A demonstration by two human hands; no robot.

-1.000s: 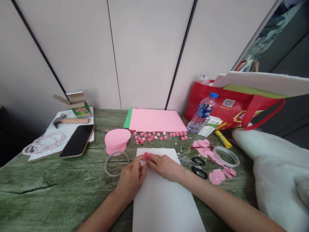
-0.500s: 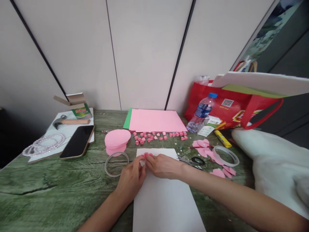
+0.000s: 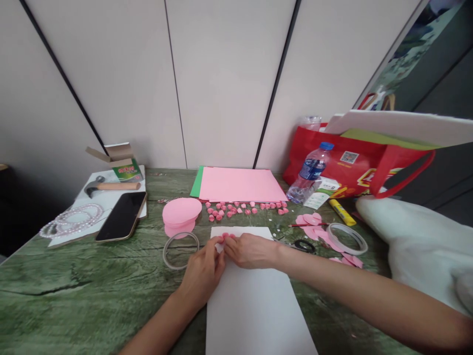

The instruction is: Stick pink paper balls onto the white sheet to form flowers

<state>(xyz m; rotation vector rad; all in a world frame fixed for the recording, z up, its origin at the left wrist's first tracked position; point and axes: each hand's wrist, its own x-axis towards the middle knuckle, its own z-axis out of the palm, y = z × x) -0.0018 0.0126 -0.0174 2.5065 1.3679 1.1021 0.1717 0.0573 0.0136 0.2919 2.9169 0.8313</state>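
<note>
On the upper left of a white sheet (image 3: 254, 310), my left hand (image 3: 204, 270) and my right hand (image 3: 249, 250) meet, fingertips pinched together. Small pink rolled-paper flowers (image 3: 225, 236) show just past the fingertips. Both hands are closed on a flower there, though the fingers partly cover it. A white bit shows between the hands. Beyond the sheet lies a scattered row of similar small pink rolls (image 3: 229, 214). Close to my left hand is a tape roll (image 3: 165, 256). Black-handled scissors (image 3: 305, 246) lie partly behind my right wrist.
Pink circles (image 3: 182, 211) and pink sheets (image 3: 242, 183) lie farther back. At right are paper scraps (image 3: 313, 231), another tape roll (image 3: 360, 244), a yellow glue stick (image 3: 342, 212), a bottle (image 3: 309, 170) and a red bag (image 3: 354, 172). A phone (image 3: 121, 216) and hammer (image 3: 113, 186) are left.
The whole view has shifted slightly, with things appearing a little farther right. My right forearm sits slightly lower over the pink scraps. Both hands stay at the same flowers.
</note>
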